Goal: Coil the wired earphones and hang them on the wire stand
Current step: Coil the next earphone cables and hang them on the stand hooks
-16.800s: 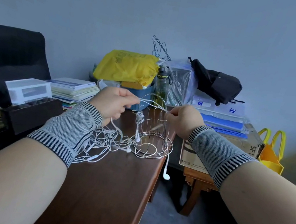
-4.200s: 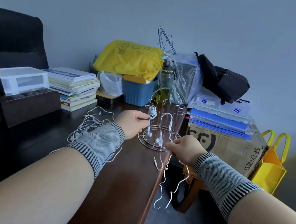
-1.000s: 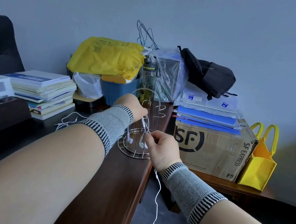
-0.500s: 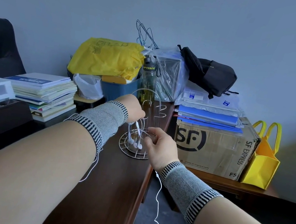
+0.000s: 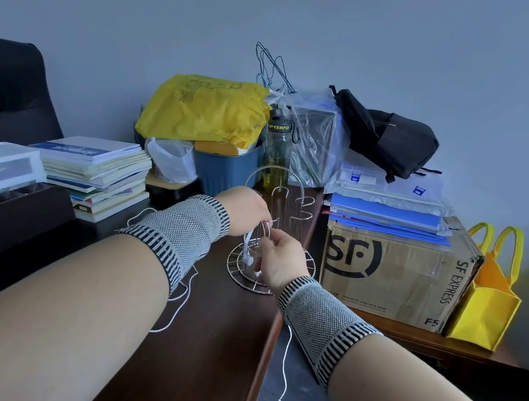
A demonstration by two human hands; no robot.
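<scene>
A silver wire stand (image 5: 294, 201) with a round base stands on the dark wooden table (image 5: 215, 348) near its right edge. My left hand (image 5: 244, 207) and my right hand (image 5: 281, 258) meet in front of the stand, and both pinch the white earphone cable (image 5: 283, 376). Two earbuds (image 5: 248, 260) dangle below my left fingers over the stand's base. The cable's long tail drops past my right wrist, over the table edge toward the floor. More white cable (image 5: 179, 304) lies on the table under my left wrist.
Behind the stand sit a green water bottle (image 5: 276, 153), a blue bin (image 5: 226, 170) under a yellow bag (image 5: 204, 109), and stacked books (image 5: 98, 170). A cardboard box (image 5: 393, 273) and a yellow tote (image 5: 487, 291) stand on a lower table to the right.
My right hand has risen from the stand's base to meet my left hand. The earbuds now hang lower, over the base. The view has shifted slightly.
</scene>
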